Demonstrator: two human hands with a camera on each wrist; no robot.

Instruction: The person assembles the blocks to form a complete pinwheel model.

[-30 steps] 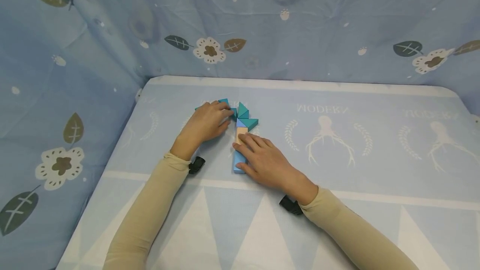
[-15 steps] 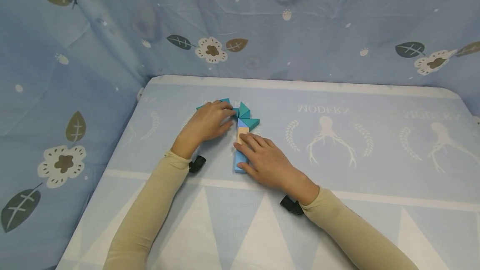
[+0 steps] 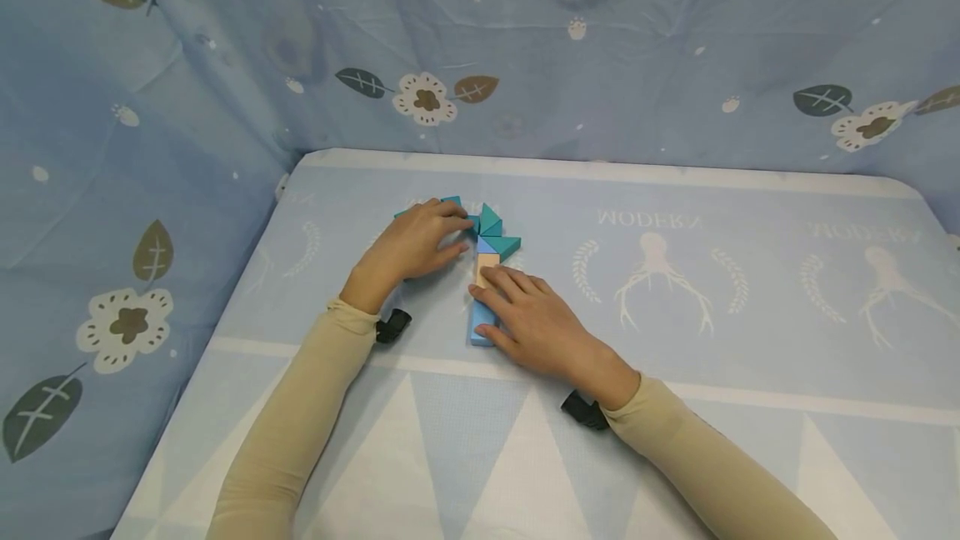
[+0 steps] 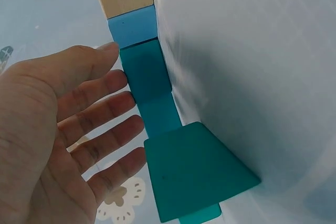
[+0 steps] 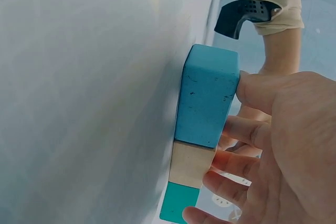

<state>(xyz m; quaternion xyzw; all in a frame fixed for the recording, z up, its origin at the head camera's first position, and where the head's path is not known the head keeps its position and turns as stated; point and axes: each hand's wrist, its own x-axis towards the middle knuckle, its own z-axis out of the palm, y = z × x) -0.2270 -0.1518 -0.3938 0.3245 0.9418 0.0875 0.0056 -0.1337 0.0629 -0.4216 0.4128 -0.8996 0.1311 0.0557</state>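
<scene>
Steadying the line of blocks (image 3: pixel 483 290), the right hand (image 3: pixel 536 323) is laid flat-fingered on it while, just beyond, the left hand (image 3: pixel 412 247), fingers relaxed, is touching teal triangles (image 3: pixel 491 227); gentle nudging is advised.

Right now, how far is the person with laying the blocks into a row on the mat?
Done: a light blue block, a wooden block and teal triangle blocks lie in one line. In hand: the right hand rests flat on the line, and the left hand touches the teal pieces. Left: no loose blocks show elsewhere.
</scene>
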